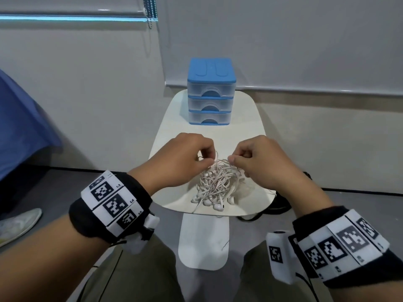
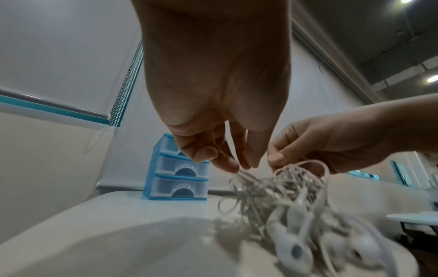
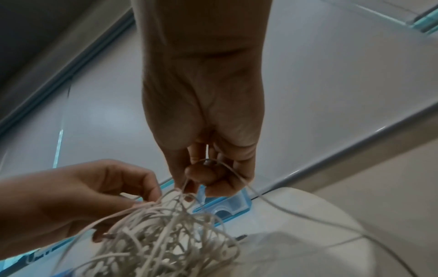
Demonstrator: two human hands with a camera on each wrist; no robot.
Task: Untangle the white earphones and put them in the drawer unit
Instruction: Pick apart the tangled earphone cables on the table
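A tangled bundle of white earphones (image 1: 216,182) lies on the near part of a small white table (image 1: 174,118), its earbuds (image 1: 218,206) at the front edge. My left hand (image 1: 208,161) pinches cords at the top left of the tangle. My right hand (image 1: 232,159) pinches cords at the top right, a loop running over its fingers (image 3: 213,176). In the left wrist view the left fingertips (image 2: 231,166) hold strands of the earphones (image 2: 284,196). The blue drawer unit (image 1: 211,92), with three clear drawers all closed, stands at the table's far end.
The table is narrow, with a white pedestal base (image 1: 202,240) between my knees. A wall with roller blinds rises just behind the drawer unit. A blue cloth (image 1: 19,127) and a light shoe (image 1: 17,223) lie to the left; dark shoes (image 1: 281,201) sit on the floor at right.
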